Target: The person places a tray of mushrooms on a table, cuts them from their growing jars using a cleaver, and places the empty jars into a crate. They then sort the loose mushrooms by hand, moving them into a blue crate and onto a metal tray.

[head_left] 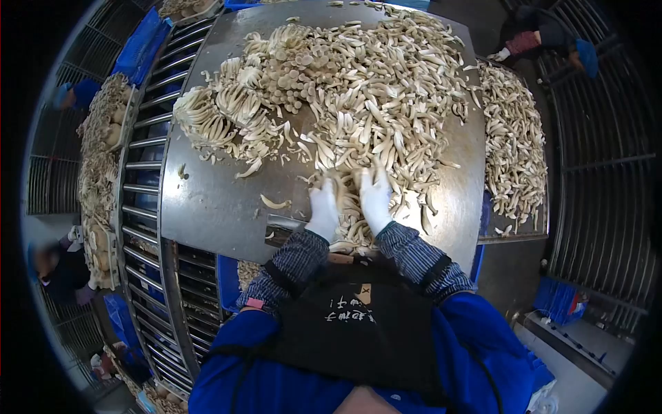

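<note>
Left hand (323, 207) and right hand (376, 196), grip released, press flat on mushrooms (358, 103) at the worktop (214, 200) edge; a hasty sweep risks spillage.

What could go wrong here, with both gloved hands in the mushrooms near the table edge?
Mushrooms between the left hand and right hand lie at the edge of the table, so some may fall off. A flat metal piece, perhaps a blade, lies beside the left hand and might cut it.
</note>
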The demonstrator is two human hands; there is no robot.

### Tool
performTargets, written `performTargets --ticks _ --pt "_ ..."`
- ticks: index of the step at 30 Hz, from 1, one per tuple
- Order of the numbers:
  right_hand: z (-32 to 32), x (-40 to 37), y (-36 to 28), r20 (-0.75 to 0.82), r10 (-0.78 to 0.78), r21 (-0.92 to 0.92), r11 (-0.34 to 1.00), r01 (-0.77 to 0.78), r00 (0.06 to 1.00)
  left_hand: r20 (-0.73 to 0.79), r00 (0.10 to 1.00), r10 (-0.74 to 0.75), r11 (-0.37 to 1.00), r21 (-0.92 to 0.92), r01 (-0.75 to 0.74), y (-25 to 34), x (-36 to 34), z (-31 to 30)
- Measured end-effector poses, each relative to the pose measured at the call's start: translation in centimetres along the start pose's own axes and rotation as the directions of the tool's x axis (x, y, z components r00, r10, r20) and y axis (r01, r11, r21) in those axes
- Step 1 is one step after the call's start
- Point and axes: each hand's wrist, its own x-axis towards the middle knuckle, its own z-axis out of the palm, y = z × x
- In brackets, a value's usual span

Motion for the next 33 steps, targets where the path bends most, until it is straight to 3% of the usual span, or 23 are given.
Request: performTargets --ticks 1,2,3,5,6,7,8,9,11,12,15,16,17,18,19,21,22,23,26,27,29,31,33 --pt "-0.3 -0.7 -1.6 0.149 0.123 0.089 0.986 -0.137 0.981 -0.034 0.995 0.095 0.985 -0.141 -0.099 0.2 1.0 -0.1" --pt "0.6 -1.1 0.7 0.312 0.1 0.084 0.988 -0.132 0.945 -0.015 0.987 0.161 0.987 -0.024 -0.161 0.2 1.5 -0.4" --pt "2.8 -1.5 5.0 0.198 -0.227 -0.041 0.97 0.24 0.953 -0.016 0.987 0.159 0.987 -0.024 -0.159 0.9 0.5 0.2" --pt "3.4 -1.0 6.5 0.218 0.051 0.25 0.962 -0.106 0.975 0.133 0.935 0.33 0.829 0.432 -0.354 3.0 -2.8 2.2" --pt "2.8 -0.1 6.2 0.221 0.149 0.352 0.91 -0.221 0.964 0.274 0.878 0.393 0.637 0.608 -0.474 2.7 -3.3 2.3" --pt "2.1 0.8 6.0 0.234 0.245 0.448 0.832 -0.328 0.941 0.442 0.817 0.37 0.619 0.539 -0.571 1.8 -3.2 1.7" --pt "2.9 1.4 8.4 0.131 0.26 0.416 0.862 -0.291 0.957 0.4 0.88 0.258 0.697 0.554 -0.456 0.9 -3.2 0.9" --pt "3.0 1.4 8.3 0.131 0.264 0.417 0.86 -0.295 0.956 0.357 0.924 0.138 0.759 0.561 -0.33 1.3 -3.8 1.2" --pt "2.9 1.5 8.1 0.025 0.232 0.143 0.962 -0.233 0.972 0.302 0.948 0.102 0.839 0.486 -0.245 2.2 -3.4 1.0" --pt "2.9 1.8 8.5 0.027 0.236 0.136 0.962 -0.237 0.971 0.25 0.966 0.058 0.905 0.396 -0.157 2.5 -3.1 0.8" --pt "3.5 4.1 11.0 -0.106 0.335 0.428 0.865 -0.261 0.936 0.064 0.971 0.231 0.972 0.02 -0.233 5.0 -2.4 1.2" --pt "3.0 5.0 10.7 -0.101 0.356 0.385 0.875 -0.293 0.929 0.062 0.972 0.229 0.973 0.021 -0.23 5.7 -2.7 1.2" --pt "2.9 5.1 10.3 -0.1 0.357 0.384 0.875 -0.295 0.929 0.168 0.951 0.259 0.949 0.14 -0.283 6.3 -2.9 1.3" --pt "2.5 4.9 7.3 0.022 0.4 0.573 0.746 -0.339 0.916 0.278 0.922 0.271 0.906 0.251 -0.342 6.5 -3.0 1.4" --pt "3.0 4.8 6.7 0.091 0.433 0.58 0.709 -0.401 0.897 0.277 0.923 0.267 0.907 0.252 -0.338 5.7 -2.9 1.3" --pt "4.7 4.3 6.2 0.186 0.459 0.564 0.674 -0.477 0.869 0.442 0.884 0.152 0.827 0.433 -0.358 4.0 -2.9 1.8" --pt "5.2 4.2 5.7 0.216 0.442 0.572 0.666 -0.48 0.871 0.356 0.931 0.08 0.838 0.481 -0.256 4.6 -2.4 1.9" --pt "5.5 4.2 5.3 0.25 0.38 0.598 0.663 -0.451 0.89 0.355 0.932 0.079 0.84 0.48 -0.254 4.9 -1.7 1.8" --pt "5.2 3.6 2.9 0.261 0.42 0.5 0.711 -0.494 0.869 0.272 0.941 0.201 0.708 0.623 -0.332 4.3 1.0 -0.2" --pt "5.2 3.7 2.6 0.265 0.427 0.492 0.712 -0.502 0.865 0.264 0.944 0.196 0.713 0.622 -0.323 4.5 1.6 -0.5" --pt "5.6 3.8 2.3 0.217 0.373 0.51 0.745 -0.43 0.902 0.021 0.981 0.195 0.908 0.375 -0.188 5.1 3.0 -1.2" --pt "6.2 4.5 3.2 0.305 0.381 0.489 0.724 -0.487 0.873 0.103 0.972 0.212 0.891 0.389 -0.235 6.5 3.2 -1.0" --pt "6.7 5.1 3.7 0.39 0.396 0.461 0.698 -0.548 0.831 0.334 0.919 0.209 0.883 0.34 -0.324 6.5 2.4 0.1"
